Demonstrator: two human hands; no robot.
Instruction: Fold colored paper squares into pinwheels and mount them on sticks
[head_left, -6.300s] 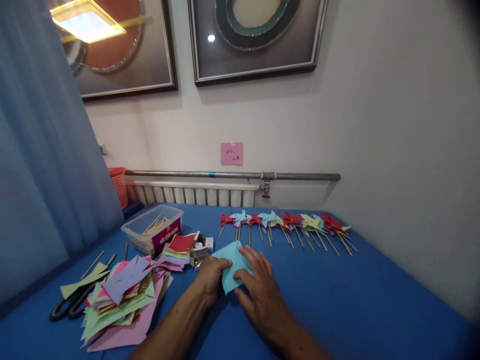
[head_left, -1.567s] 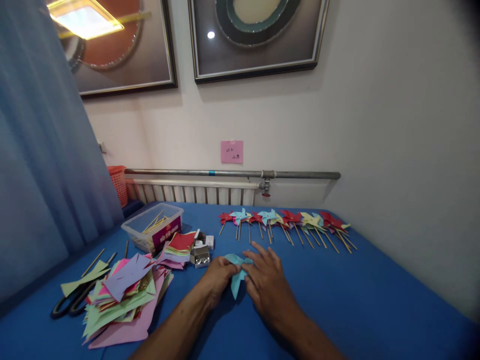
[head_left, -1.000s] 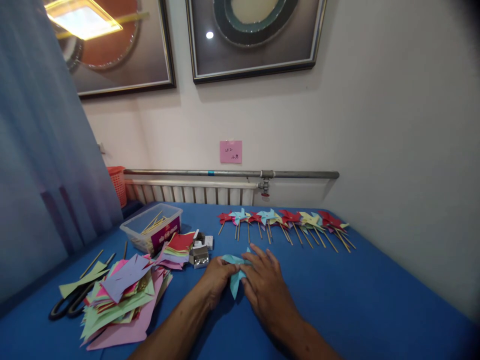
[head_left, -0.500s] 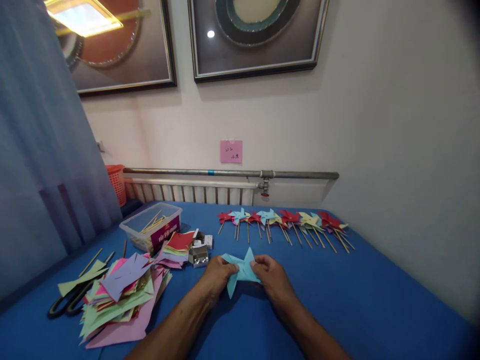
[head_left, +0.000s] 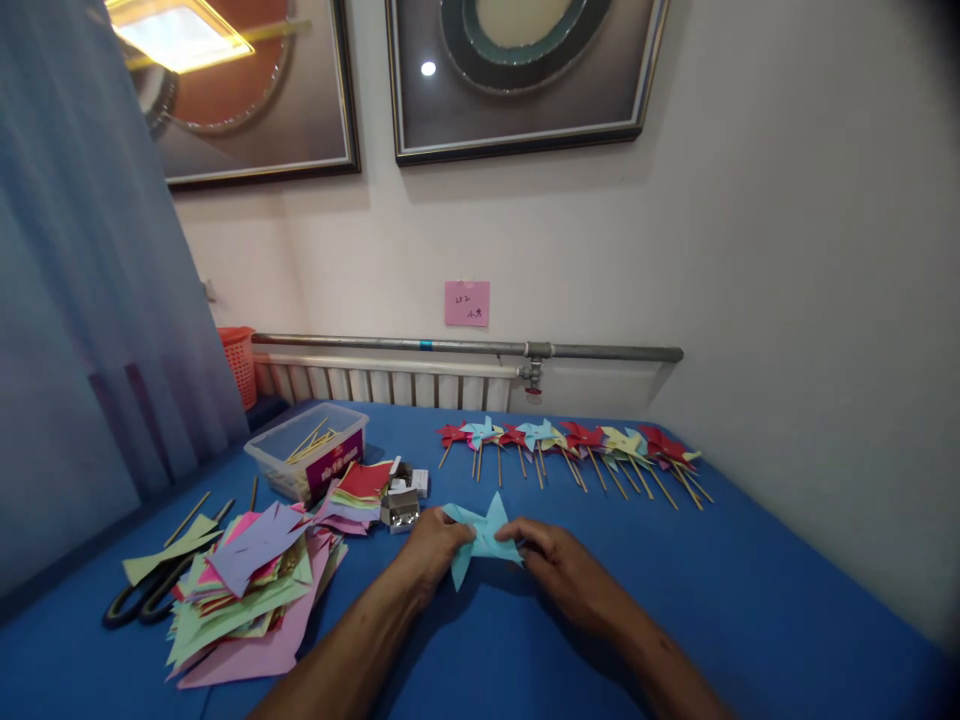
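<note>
A light-blue paper pinwheel, with no stick visible on it, is held above the blue table in front of me. My left hand pinches its left side, thumb on top. On the right side, my right hand has its index finger and thumb closed on the paper, the index finger lying towards the middle. Just beyond my left hand stands a small open box of shiny metal pins, too small to make out exactly.
Finished pinwheels on sticks lie in a row at the back right. On the left are a clear tub of sticks, red and coloured paper squares, a stack of cut paper and black-handled scissors. A blue curtain hangs at left.
My right hand has shifted its hold, its index finger now reaching further over the pinwheel towards the centre. My left hand keeps its pinch. The view has shifted slightly.
</note>
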